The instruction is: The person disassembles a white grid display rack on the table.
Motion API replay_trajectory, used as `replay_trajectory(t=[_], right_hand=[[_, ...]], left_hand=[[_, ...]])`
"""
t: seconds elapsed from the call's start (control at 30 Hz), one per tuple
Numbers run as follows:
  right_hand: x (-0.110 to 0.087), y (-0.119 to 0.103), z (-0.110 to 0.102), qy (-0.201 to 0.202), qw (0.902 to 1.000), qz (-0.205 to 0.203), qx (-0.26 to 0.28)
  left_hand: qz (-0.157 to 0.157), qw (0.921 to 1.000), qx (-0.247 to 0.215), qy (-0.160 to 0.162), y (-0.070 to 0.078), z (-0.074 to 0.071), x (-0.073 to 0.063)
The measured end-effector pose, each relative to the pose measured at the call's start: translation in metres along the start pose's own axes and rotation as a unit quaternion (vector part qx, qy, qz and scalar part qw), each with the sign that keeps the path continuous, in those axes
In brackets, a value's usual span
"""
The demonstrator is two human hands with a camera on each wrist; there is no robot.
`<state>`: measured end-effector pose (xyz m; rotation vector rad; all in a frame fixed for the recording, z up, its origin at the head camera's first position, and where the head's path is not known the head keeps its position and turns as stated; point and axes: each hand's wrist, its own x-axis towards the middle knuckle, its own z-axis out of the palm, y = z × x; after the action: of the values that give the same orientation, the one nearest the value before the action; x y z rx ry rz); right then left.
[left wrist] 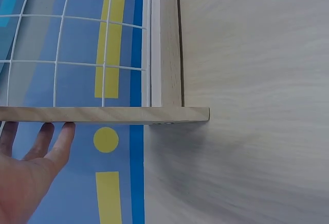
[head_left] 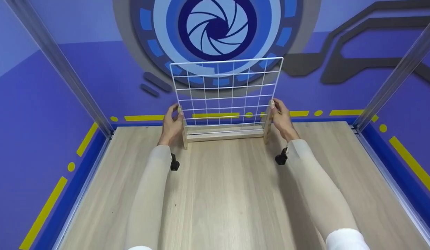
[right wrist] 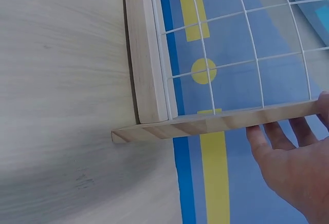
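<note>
- The white wire grid (head_left: 218,86) stands up near the back of the worktop (head_left: 215,194), about in the middle from side to side
- One flat face of it looks toward the person, and the other looks at the blue and purple back wall (head_left: 79,83)
- Its top edge is up high, and its bottom edge is down by a long wooden bar (head_left: 224,137); I cannot tell which way the grid is longer
- The long way of the bar goes left to right, nearly in line with the back wall
- At the ends of the bar are the left strip (left wrist: 128,114) and the right strip (right wrist: 205,125), both flat wood, and their long way goes up, with the low ends poking out past the bar
- The left hand (head_left: 171,125) holds the upper part of the left strip, its fingers (left wrist: 62,143) a bit apart and touching the outer side
- The right hand (head_left: 283,121) holds the upper part of the right strip the same way, with little gaps between its fingers
- Pale sleeves (head_left: 145,201) cover both arms, and a small black thing (head_left: 174,164) sits by each wrist
</note>
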<state>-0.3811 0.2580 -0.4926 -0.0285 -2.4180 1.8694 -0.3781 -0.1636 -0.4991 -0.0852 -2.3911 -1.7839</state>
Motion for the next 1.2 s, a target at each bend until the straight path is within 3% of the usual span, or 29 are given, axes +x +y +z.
replay_trajectory(t=[0.23,0.53,1.0,1.2], right_hand=[[0.001,-0.001,0.011,0.000,1.0000,-0.004,0.005],[0.000,-0.003,0.024,-0.016,0.9996,-0.006,0.021],[-0.008,-0.012,0.052,-0.022,0.9994,-0.009,0.027],[-0.010,-0.013,0.064,-0.024,0.9987,-0.042,0.015]], left_hand=[[0.019,0.9996,-0.021,0.004,-0.005,-0.011,-0.007],[0.000,0.9997,0.019,0.017,-0.008,-0.026,-0.023],[0.016,0.9982,0.040,0.042,-0.014,-0.054,-0.041],[0.017,0.9978,0.045,0.045,-0.019,-0.066,-0.054]])
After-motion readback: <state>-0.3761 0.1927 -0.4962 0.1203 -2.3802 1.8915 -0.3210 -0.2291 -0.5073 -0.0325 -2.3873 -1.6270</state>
